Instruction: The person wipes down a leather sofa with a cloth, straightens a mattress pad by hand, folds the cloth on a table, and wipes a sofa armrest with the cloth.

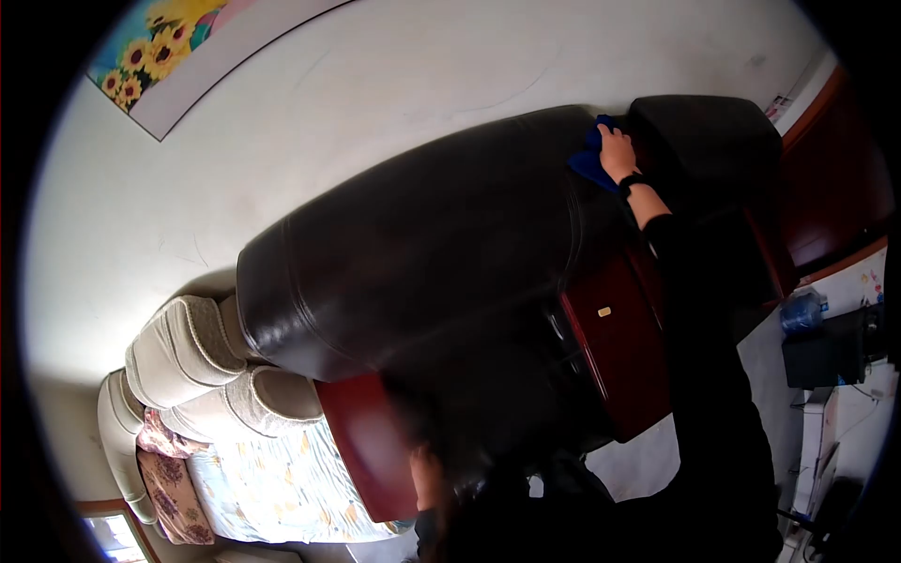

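My right hand [617, 155] is closed on a dark blue cloth [589, 169]. It presses the cloth against the top of a dark leather sofa backrest [422, 220], by the gap beside a separate dark cushion section [709, 141]. A black band circles that wrist. Lower down, my left hand [425, 477] is at the edge of a glossy red-brown wooden armrest [366, 441]. Shadow and dark surroundings hide most of its fingers, so I cannot tell how they are bent.
A second red wooden panel [624, 366] carries a small yellowish object [604, 311]. Beige sofa cushions [183, 352] and a patterned cover [282, 479] lie at lower left. A sunflower picture [160, 52] hangs on the wall. At right are a black box [826, 352] and a blue bottle [801, 311].
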### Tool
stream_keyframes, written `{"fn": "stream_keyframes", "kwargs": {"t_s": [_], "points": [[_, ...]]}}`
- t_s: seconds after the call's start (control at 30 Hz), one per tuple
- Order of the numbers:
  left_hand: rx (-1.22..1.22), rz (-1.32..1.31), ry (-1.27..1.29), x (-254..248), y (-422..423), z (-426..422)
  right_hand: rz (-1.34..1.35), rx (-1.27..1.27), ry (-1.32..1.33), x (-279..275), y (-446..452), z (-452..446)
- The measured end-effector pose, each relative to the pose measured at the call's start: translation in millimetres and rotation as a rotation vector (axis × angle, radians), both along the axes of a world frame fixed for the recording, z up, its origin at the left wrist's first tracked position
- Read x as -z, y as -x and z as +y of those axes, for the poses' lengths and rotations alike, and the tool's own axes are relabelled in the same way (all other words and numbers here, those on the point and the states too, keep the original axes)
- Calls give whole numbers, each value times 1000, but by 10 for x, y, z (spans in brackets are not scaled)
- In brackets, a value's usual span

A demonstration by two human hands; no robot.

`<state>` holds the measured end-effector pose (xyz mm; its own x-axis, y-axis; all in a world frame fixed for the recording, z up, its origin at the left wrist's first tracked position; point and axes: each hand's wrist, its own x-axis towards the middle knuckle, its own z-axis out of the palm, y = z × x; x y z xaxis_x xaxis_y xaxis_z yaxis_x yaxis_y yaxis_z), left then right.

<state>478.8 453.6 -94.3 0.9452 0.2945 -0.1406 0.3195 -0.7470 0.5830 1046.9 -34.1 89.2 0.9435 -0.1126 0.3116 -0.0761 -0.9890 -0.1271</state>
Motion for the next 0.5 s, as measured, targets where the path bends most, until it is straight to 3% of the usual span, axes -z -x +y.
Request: {"fn": "stream_keyframes", "kwargs": {"t_s": [0.1,0.17,0.23,0.27,0.37,0.47,0.5], "points": [[-16,63,20,-237,149,-112,4,145,-55,0,-382,211],[-9,81,22,-303,399,-86,-39,66,-127,-10,-620,372],[215,330,-256,-296,675,17,-111,-241,-232,5,-848,578],[214,335,-262,-339,669,-2,-73,-385,-306,-102,-799,839],[5,445,-94,-581,631,-160,29,-733,-439,-141,-608,1715],[-134,495,20,-537,497,-262,-61,-1136,-392,-205,-111,2517],[189,381,-166,-378,500,-240,-74,-1058,-316,-141,-47,2665]]}}
